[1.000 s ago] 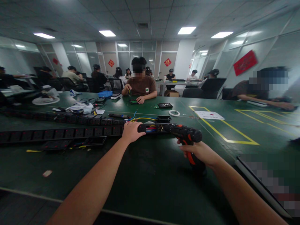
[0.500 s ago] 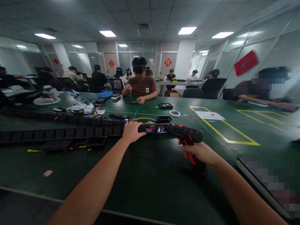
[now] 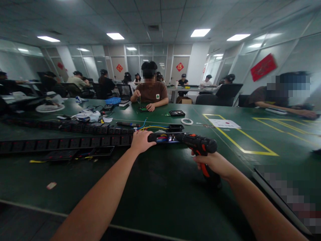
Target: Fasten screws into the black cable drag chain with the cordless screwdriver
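My left hand (image 3: 141,142) is wrapped round the right part of a long black power strip (image 3: 85,143), which lies across the green table. Just right of that hand the strip's casing is exposed, with coloured wires (image 3: 163,137) showing inside. A black and orange cordless drill (image 3: 200,144) is gripped in my right hand (image 3: 215,164). The drill's nose points left at the open end of the strip; whether its tip touches anything is too small to tell. Behind the strip, blue and yellow wires (image 3: 152,126) run to a black socket housing (image 3: 176,128).
A second power strip (image 3: 82,128) lies behind the first. Loose black panels (image 3: 62,155) rest in front of it. Farther back are a screwdriver (image 3: 125,124), a roll of white tape (image 3: 187,121) and a paper sheet (image 3: 224,123). A co-worker (image 3: 150,87) sits opposite, handling a green circuit board.
Both hands, the strip and the drill stay practically where they were. Across the table, the co-worker's raised hand and tool shift very slightly.
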